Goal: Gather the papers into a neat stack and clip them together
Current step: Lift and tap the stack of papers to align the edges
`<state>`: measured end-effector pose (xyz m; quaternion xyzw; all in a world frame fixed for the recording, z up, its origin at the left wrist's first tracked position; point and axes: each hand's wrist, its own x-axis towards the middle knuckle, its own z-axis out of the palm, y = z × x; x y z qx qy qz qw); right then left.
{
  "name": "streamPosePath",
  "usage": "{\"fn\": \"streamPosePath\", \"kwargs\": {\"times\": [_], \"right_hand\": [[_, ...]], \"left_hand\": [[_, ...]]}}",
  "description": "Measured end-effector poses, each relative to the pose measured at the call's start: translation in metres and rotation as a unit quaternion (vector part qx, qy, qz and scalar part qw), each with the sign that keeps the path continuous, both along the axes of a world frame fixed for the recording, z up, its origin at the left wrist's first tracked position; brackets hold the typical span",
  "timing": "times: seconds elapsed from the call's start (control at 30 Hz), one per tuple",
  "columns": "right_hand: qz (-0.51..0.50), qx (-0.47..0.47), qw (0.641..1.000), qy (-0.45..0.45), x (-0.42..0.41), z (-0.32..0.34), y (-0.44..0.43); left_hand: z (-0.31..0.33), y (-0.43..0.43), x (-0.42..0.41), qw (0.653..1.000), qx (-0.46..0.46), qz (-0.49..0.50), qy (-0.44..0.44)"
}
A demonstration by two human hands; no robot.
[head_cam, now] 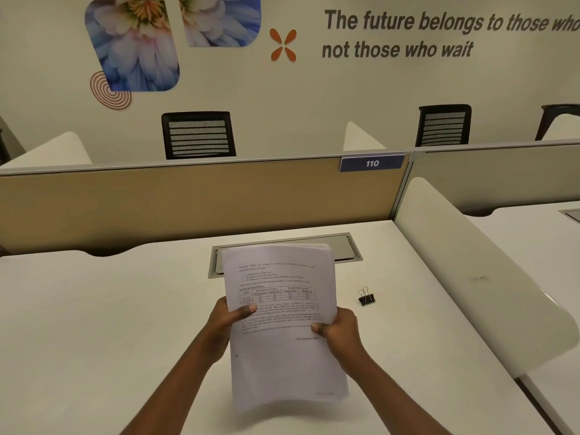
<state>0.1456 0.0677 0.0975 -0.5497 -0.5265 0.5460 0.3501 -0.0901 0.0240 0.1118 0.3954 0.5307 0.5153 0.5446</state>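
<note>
**Stack in Both Hands, Clip Off to the Right**

The person held the papers [282,309] above the white desk [110,309] with both hands. The left hand [224,321] gripped the left edge, its thumb pressed across the printed face. The right hand [340,332] pinched the right edge slightly lower, thumb in front and fingers behind. The sheets' long axis ran away from the person, top edge toward the partition. That top edge looked a little fanned, so the stack was probably not yet squared. The black binder clip [366,297] lay on the desk apart from the papers, just beyond the right hand and clearly nearer it than the left. Reaching it would likely leave the left hand holding the stack alone.
</note>
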Motion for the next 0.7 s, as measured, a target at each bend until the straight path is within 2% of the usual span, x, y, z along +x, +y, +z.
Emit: {"fn": "streamPosePath", "kwargs": {"times": [0.17,0.33,0.53,0.7], "right_hand": [[-0.010,0.010,0.999,-0.044,-0.009,0.001,-0.005],[-0.004,0.014,0.999,-0.040,-0.020,0.007,-0.018],[-0.036,-0.023,0.997,0.066,-0.030,0.014,-0.045],[-0.049,-0.013,0.993,0.109,-0.039,0.018,-0.061]], "left_hand": [[0.003,-0.005,-0.007,1.000,-0.002,-0.012,-0.021],[0.010,-0.010,-0.017,0.999,0.008,0.039,-0.022],[0.029,-0.015,-0.035,0.999,0.026,0.027,0.003],[0.048,-0.022,-0.048,0.998,0.055,-0.019,0.012]]}}
